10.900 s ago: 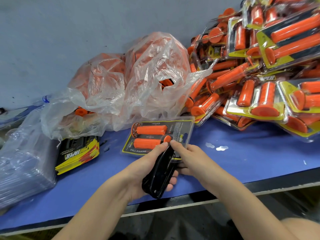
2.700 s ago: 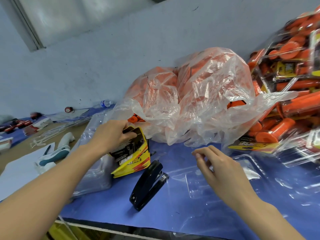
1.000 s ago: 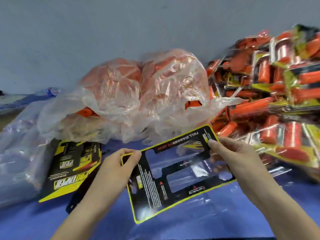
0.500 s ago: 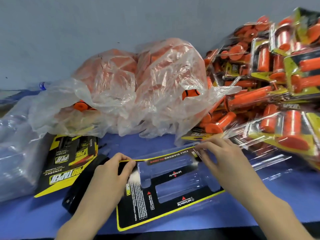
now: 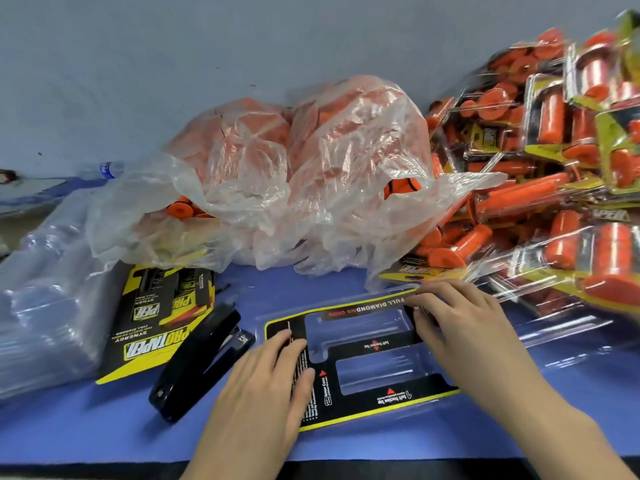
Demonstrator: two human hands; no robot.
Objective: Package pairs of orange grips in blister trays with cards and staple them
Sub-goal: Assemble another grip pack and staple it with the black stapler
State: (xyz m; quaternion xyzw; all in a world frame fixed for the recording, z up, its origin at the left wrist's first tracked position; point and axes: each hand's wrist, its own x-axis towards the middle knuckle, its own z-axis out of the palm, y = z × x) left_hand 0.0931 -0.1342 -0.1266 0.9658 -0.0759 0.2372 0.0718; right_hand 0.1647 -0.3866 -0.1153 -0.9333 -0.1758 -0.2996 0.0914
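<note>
A black and yellow card (image 5: 374,344) with two cut-out windows lies flat on a clear blister tray (image 5: 363,370) on the blue table. My left hand (image 5: 270,375) rests flat on the card's left end, fingers spread. My right hand (image 5: 460,323) presses its fingertips on the card's upper right corner. A black stapler (image 5: 201,358) lies just left of the tray. Loose orange grips fill a crumpled clear bag (image 5: 294,181) behind the tray.
A stack of spare cards (image 5: 152,320) lies left of the stapler, beside a pile of clear trays (image 5: 45,306). Finished packs of orange grips (image 5: 554,202) are heaped at the right. The table's front edge (image 5: 104,465) runs along the bottom.
The card came down from a tilted hold in both hands and now lies flat in the tray. Both hands shifted from pinching its ends to pressing on top.
</note>
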